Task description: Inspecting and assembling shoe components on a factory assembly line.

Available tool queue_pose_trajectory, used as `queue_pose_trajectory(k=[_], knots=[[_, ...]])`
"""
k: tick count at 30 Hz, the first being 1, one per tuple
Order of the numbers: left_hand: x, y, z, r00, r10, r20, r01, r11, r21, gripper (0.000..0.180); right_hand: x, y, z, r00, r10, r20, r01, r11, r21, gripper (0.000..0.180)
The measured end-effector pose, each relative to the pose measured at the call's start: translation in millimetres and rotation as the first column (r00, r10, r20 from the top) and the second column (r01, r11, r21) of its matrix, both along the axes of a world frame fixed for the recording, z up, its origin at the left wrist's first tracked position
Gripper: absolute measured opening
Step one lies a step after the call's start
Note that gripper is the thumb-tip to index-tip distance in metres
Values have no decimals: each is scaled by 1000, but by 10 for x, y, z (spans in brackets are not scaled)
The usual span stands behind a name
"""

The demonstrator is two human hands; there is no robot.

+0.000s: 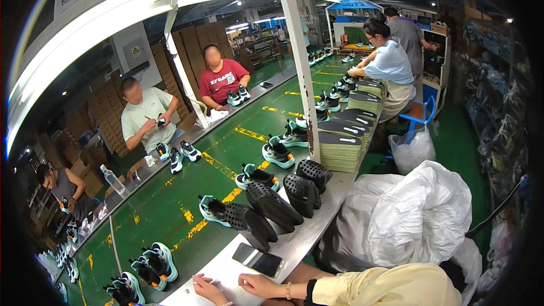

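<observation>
Your left hand [208, 289] and right hand [258, 285] both rest flat on the steel bench edge [226, 275], fingers loosely spread and holding nothing. Just beyond them lies a dark smartphone [258, 260], then black perforated shoe lasts [272, 204] standing unused. Teal-soled sneakers [153, 266] ride the green conveyor belt [170, 209], all apparently assembled. Your left wrist is cut off at the lower edge, and a white plastic sack [413, 215] hides whatever lies under it.
</observation>
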State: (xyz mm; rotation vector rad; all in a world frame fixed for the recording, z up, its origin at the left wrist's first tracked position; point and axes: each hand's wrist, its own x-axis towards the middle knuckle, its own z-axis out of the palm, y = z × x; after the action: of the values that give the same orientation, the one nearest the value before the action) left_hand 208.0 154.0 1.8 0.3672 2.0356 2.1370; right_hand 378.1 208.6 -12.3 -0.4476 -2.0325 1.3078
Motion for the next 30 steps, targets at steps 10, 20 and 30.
queue_pose_trajectory(k=[10,20,30], knots=[[36,34,-43,1000,-21,3,21,1000,-1,47,95,33,71,999,-1,54,3,999,-32,11],[119,81,31,1000,-5,16,5,1000,-10,47,116,70,50,1000,-11,19,11,1000,-16,12],[206,125,80,1000,-7,-22,7,1000,-11,48,188,139,78,998,4,57,-3,1000,-18,13]])
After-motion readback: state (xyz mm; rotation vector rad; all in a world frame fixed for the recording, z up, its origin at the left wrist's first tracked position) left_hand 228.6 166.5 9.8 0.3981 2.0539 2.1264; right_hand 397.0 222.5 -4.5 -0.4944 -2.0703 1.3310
